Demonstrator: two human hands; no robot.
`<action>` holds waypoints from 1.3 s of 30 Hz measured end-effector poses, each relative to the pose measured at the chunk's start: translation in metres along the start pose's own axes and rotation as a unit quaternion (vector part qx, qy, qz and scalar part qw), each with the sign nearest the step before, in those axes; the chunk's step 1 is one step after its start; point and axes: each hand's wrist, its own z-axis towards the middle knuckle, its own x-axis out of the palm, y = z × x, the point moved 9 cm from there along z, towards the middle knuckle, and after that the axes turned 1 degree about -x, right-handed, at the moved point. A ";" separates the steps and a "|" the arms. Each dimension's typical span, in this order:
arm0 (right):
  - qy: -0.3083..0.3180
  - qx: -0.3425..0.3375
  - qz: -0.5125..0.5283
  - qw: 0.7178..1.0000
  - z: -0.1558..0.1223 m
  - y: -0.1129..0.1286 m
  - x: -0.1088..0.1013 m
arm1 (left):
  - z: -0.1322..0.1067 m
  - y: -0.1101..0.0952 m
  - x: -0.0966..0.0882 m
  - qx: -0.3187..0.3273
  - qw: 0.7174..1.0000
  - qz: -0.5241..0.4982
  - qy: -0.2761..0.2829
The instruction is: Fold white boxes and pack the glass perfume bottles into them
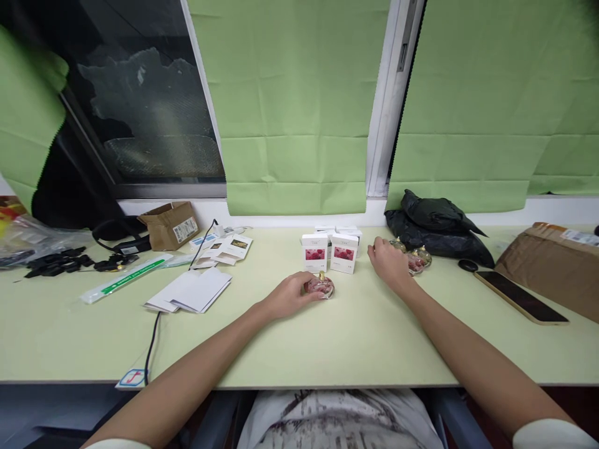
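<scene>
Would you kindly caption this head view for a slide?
Left hand holds a small pink bottle on the table; right hand rests by more bottles beside white boxes.

"How are your hands placed?"
"My left hand (pixel 291 295) lies palm down, fingers curled closed, bare arm stretched forward from lower left."
"And the other?"
"My right hand (pixel 387 262) reaches farther out, palm down, wrist straight. Its fingertips are hidden behind the knuckles."
</scene>
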 end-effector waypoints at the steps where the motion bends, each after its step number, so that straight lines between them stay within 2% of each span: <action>1: -0.047 -0.005 0.014 0.999 -0.001 0.003 -0.011 | 0.000 0.000 0.000 0.000 1.000 0.000 0.000; 4: -0.172 -0.061 0.089 0.979 -0.012 0.016 -0.039 | 0.000 0.000 0.000 -0.001 1.000 0.002 0.000; 6: -0.222 -0.132 0.152 0.954 -0.023 0.030 -0.051 | 0.000 0.000 0.000 -0.001 1.000 0.006 0.001; 8: -0.233 -0.205 0.206 0.928 -0.037 0.048 -0.056 | 0.000 0.000 0.000 0.000 1.000 0.010 0.001; 11: -0.207 -0.294 0.264 0.895 -0.057 0.077 -0.055 | 0.000 0.000 0.000 0.002 1.000 0.009 -0.003; 15: -0.188 -0.354 0.300 0.866 -0.077 0.106 -0.050 | 0.000 -0.001 0.000 0.004 1.000 0.004 -0.005; 18: -0.174 -0.359 0.317 0.860 -0.080 0.114 -0.046 | 0.000 -0.001 0.000 0.007 1.000 0.002 -0.006; 26: -0.158 -0.345 0.372 0.847 -0.077 0.113 -0.040 | 0.000 -0.003 0.000 0.012 1.000 0.000 -0.005; 31: -0.121 -0.361 0.364 0.850 -0.078 0.120 -0.036 | 0.000 -0.005 -0.001 0.006 1.000 -0.007 -0.002; 39: -0.121 -0.377 0.363 0.843 -0.082 0.120 -0.036 | 0.000 -0.006 -0.001 0.012 1.000 0.001 0.000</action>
